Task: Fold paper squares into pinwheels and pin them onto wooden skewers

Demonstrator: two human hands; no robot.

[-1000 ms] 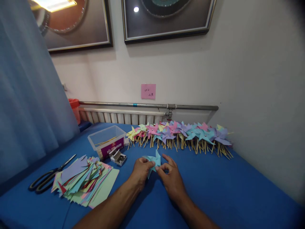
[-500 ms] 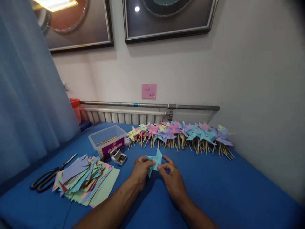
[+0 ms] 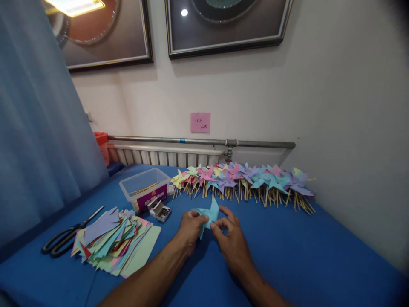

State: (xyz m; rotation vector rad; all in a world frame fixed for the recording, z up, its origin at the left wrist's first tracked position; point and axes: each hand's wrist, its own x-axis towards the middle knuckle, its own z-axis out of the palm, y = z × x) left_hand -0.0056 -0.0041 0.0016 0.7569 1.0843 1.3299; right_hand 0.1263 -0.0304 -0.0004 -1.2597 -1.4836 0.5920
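Note:
A light blue paper pinwheel [image 3: 212,214] with folded blades is held above the blue table between both hands. My left hand [image 3: 191,228] pinches it near the centre, thumb on top. From the other side, my right hand [image 3: 230,234] grips its right edge between thumb and fingers. No stick shows on this pinwheel. Closest to my left hand on the table is a small open box of metal pins [image 3: 161,211]. Further back, a long row of finished paper pinwheels [image 3: 243,177] on thin wooden sticks lies along the wall.
Left of my forearm lies a pile of coloured paper pieces [image 3: 115,243], with black-handled scissors [image 3: 68,236] beside it. A clear plastic tub [image 3: 145,183] holding thin sticks stands behind. A blue curtain [image 3: 41,115] hangs at the left, and a radiator [image 3: 162,157] runs along the wall.
Very little differs. My right fingers have shifted slightly at the edge of the blue pinwheel, and its upper blade leans a touch further right. Both hands keep their hold.

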